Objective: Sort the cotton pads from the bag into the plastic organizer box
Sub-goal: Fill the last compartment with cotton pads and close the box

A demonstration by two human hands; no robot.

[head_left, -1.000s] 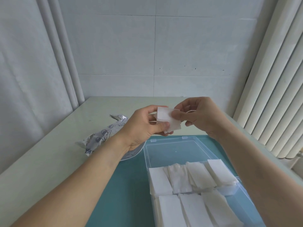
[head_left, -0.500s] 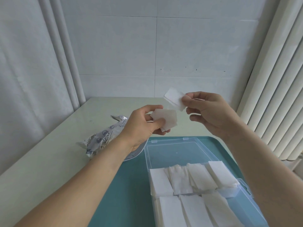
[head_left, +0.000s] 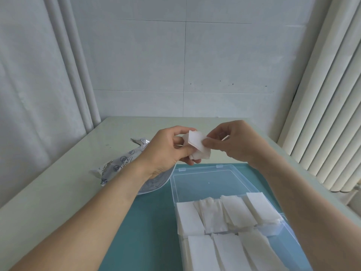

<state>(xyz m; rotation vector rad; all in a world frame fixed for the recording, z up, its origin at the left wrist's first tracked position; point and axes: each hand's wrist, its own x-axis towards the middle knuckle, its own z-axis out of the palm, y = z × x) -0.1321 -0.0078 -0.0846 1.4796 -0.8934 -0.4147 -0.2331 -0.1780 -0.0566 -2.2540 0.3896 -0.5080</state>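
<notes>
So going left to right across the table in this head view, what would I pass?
Crumpled bag → left hand → cotton pads pinched between both hands → right hand.

Both forearms reach forward, bare, wrists raised. Left hand (head_left: 166,151) curls its fingers (head_left: 182,151) around a small stack of cotton pads (head_left: 198,148). Right hand (head_left: 237,142) meets it, thumb and what looks like the forefinger pinching the top pad, other fingers bent.

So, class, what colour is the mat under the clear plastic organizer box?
Teal mat, seen in the head view.
</notes>
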